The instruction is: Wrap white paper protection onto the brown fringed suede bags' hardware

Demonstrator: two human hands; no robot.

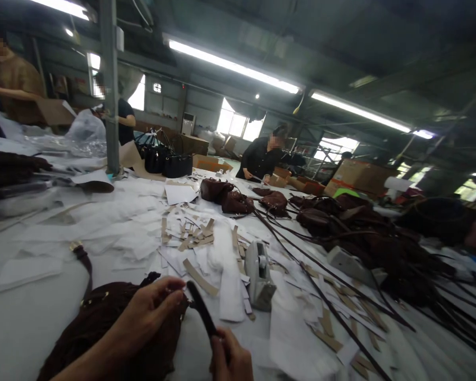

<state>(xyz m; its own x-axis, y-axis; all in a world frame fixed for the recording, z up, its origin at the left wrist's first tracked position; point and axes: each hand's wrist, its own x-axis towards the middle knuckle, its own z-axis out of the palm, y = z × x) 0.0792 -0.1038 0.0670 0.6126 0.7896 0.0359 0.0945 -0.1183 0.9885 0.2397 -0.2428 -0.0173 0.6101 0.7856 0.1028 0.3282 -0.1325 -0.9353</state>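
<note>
A dark brown bag (pixel 103 323) lies at the near edge of the table, under my forearm. My left hand (pixel 150 312) rests over the bag with its fingers curled, the fingertips pinched close to the top end of a dark strap (pixel 201 312). My right hand (pixel 230 357) is closed round the lower end of that strap, holding it up at a slant. Another brown strap with a gold buckle (pixel 82 259) runs away from the bag to the left.
White paper sheets and brown card strips (pixel 194 235) litter the white-covered table (pixel 31 312). A grey tape dispenser (pixel 258 275) stands just beyond my hands. Brown bags (pixel 226 196) and long dark straps (pixel 341 296) cover the right. Black bags (pixel 170 161), a pillar (pixel 110 90) and several people are behind.
</note>
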